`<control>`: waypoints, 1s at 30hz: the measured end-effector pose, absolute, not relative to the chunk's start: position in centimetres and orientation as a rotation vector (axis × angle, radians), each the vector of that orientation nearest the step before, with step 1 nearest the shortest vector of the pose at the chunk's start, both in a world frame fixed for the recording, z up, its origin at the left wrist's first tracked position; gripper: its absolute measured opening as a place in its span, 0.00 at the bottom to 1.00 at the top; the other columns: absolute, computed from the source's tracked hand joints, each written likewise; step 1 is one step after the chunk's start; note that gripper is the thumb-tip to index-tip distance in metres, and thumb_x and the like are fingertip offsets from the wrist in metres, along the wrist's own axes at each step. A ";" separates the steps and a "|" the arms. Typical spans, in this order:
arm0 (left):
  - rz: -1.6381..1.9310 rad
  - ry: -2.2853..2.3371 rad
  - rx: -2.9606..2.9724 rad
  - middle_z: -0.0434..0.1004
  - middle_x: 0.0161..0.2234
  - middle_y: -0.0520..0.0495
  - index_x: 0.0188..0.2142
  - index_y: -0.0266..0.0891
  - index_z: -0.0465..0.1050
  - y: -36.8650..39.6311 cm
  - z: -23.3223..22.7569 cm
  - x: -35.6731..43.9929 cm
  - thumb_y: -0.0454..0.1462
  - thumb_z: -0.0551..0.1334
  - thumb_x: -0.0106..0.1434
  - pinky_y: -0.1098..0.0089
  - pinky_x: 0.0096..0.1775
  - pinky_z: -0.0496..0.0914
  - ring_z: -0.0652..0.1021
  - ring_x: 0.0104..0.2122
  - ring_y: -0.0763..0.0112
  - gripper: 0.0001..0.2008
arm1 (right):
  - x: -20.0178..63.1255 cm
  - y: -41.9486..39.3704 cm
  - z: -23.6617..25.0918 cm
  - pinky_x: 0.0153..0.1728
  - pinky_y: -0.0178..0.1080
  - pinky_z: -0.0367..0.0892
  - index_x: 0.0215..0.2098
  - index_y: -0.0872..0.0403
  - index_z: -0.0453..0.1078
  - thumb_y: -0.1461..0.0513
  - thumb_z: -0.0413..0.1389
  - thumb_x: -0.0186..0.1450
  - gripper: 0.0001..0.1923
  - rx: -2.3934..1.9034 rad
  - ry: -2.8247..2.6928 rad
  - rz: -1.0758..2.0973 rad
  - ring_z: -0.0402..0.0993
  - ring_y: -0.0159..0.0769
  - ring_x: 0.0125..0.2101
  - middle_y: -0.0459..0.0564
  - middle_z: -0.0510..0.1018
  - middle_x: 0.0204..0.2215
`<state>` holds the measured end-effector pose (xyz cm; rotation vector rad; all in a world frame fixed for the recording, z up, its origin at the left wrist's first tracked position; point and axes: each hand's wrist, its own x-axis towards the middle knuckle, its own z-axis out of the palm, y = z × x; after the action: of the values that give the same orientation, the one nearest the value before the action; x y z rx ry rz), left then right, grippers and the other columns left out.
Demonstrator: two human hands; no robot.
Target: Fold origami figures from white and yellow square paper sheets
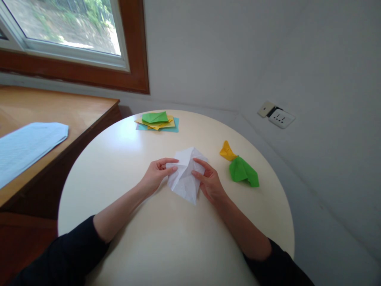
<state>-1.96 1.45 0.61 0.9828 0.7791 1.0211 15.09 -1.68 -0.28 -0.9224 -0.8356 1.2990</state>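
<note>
A sheet of white paper (185, 180) with several creases is held over the middle of the round table. My left hand (157, 172) pinches its left edge between thumb and fingers. On the other side, my right hand (210, 180) grips the paper near its right part, thumb and index finger closed on a raised fold. The paper's lower corner points toward me. To the right of my right hand lie a folded green paper (242, 172) and a small folded yellow paper (228, 151), which touch or nearly touch.
A stack of coloured papers (175, 125), with a folded green piece (154, 117) on top, lies at the round table's (98, 178) far edge. A wooden desk (74, 101) with white printed sheets (29, 147) stands at the left. A wall socket (281, 117) is at the right.
</note>
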 end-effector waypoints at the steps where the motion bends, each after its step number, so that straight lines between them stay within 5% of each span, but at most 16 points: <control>1: 1.021 0.781 0.983 0.78 0.28 0.49 0.34 0.36 0.76 1.5 0.6 -2.0 0.38 0.70 0.44 0.73 0.31 0.68 0.75 0.26 0.74 0.16 | 15.1 -1.7 -0.3 0.41 0.39 0.69 0.36 0.48 0.74 0.63 0.66 0.43 0.21 -0.920 -0.836 1.298 0.72 0.36 0.40 0.45 0.77 0.40; 20: 1.105 0.812 1.000 0.77 0.24 0.48 0.26 0.36 0.77 1.6 0.4 -1.9 0.38 0.70 0.43 0.71 0.32 0.66 0.73 0.26 0.72 0.11 | 15.2 -1.7 -0.5 0.37 0.37 0.70 0.37 0.48 0.74 0.61 0.66 0.42 0.22 -0.960 -0.851 1.266 0.72 0.35 0.36 0.45 0.77 0.37; 25: 1.194 0.795 1.105 0.73 0.39 0.45 0.24 0.38 0.78 1.8 0.3 -2.0 0.38 0.70 0.43 0.66 0.43 0.66 0.72 0.40 0.64 0.08 | 15.3 -1.6 -0.4 0.37 0.37 0.70 0.37 0.48 0.73 0.61 0.66 0.43 0.22 -0.951 -0.857 1.249 0.72 0.35 0.36 0.44 0.77 0.36; 30: 1.246 0.967 1.277 0.56 0.59 0.47 0.26 0.42 0.79 1.9 0.4 -2.4 0.39 0.69 0.45 0.59 0.56 0.54 0.58 0.57 0.54 0.06 | 15.6 -1.5 -0.1 0.38 0.37 0.69 0.42 0.47 0.71 0.61 0.66 0.43 0.26 -0.944 -0.817 1.238 0.73 0.32 0.34 0.43 0.78 0.35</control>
<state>-2.44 1.90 0.42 1.2770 0.9669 1.2463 15.57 -1.54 -0.07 -0.9438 -0.8172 1.2384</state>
